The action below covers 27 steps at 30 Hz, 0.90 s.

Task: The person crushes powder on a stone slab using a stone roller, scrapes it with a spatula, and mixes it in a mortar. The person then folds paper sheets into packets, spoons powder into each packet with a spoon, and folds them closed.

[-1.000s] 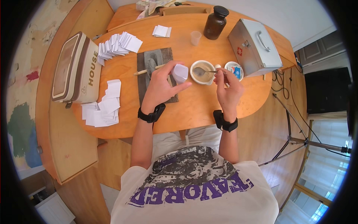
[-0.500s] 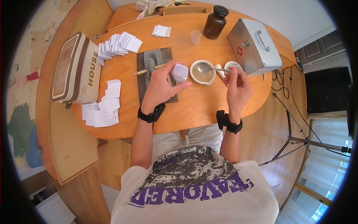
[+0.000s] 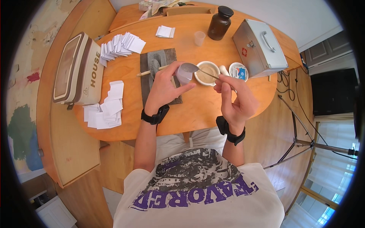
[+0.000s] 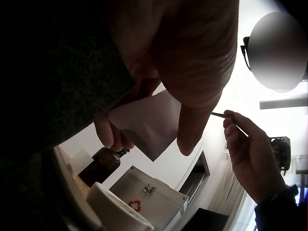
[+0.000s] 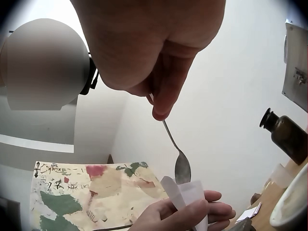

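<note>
My left hand (image 3: 161, 89) holds a small white paper pouch (image 3: 184, 77) between thumb and fingers, its mouth facing up. The right hand (image 3: 238, 99) pinches a metal spoon (image 5: 182, 166) by its handle. In the right wrist view the spoon tilts downward, its bowl in the mouth of the pouch. Just right of the pouch stands a white mortar (image 3: 206, 62) with beige powder inside. A pale pestle (image 3: 223, 70) lies beside the mortar, near a small white dish (image 3: 232, 65) with a blue-and-white packet in it.
Folded white papers (image 3: 123, 45) and loose ones (image 3: 108, 110) lie at left by a HOUSE case (image 3: 81, 72). A dark board (image 3: 145, 60) carries a brush-like stick (image 3: 143, 73). Behind stand a plastic cup (image 3: 199, 38), a brown jar (image 3: 219, 26) and a metal first-aid box (image 3: 258, 47).
The right hand has lifted the spoon out of the mortar and brought it left to the pouch, after swinging right over the dish. The left hand stays almost still.
</note>
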Available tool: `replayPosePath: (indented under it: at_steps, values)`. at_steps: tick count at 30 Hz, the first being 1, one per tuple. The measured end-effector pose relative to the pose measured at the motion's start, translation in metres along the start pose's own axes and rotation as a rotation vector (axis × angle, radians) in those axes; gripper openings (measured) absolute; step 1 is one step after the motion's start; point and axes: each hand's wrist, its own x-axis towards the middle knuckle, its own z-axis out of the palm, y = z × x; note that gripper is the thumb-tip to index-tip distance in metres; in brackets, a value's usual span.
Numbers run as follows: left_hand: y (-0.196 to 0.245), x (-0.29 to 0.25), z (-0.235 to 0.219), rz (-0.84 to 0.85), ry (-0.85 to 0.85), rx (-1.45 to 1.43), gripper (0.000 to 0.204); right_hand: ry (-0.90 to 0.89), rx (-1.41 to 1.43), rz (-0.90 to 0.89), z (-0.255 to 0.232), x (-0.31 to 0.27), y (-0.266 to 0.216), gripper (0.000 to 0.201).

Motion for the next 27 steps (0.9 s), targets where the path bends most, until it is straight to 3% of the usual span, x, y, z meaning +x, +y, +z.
replayPosePath:
  at_steps: [4, 6, 10, 12, 15, 27]
  values:
    - [0.003, 0.000, -0.001, -0.026, -0.012, 0.025, 0.063, 0.005, 0.024, -0.015, 0.000, -0.003, 0.003, 0.012]
    - [0.003, -0.001, -0.002, -0.029, -0.013, 0.031, 0.062, 0.134, 0.146, 0.213, 0.003, -0.008, 0.005, 0.011]
    - [0.000, -0.001, -0.002, -0.024, -0.013, 0.052, 0.062, 0.211, 0.183, 0.353, 0.002, -0.006, 0.026, 0.011]
    - [0.003, -0.001, -0.002, -0.020, -0.010, 0.053, 0.062, 0.062, -0.002, 0.333, 0.000, -0.011, 0.044, 0.013]
    - [0.003, -0.001, -0.002, -0.014, -0.007, 0.053, 0.062, -0.010, -0.088, 0.310, 0.002, -0.017, 0.054, 0.012]
    - [0.001, -0.001, -0.002, -0.004, -0.015, 0.060, 0.062, -0.045, -0.006, 0.439, 0.010, -0.031, 0.071, 0.015]
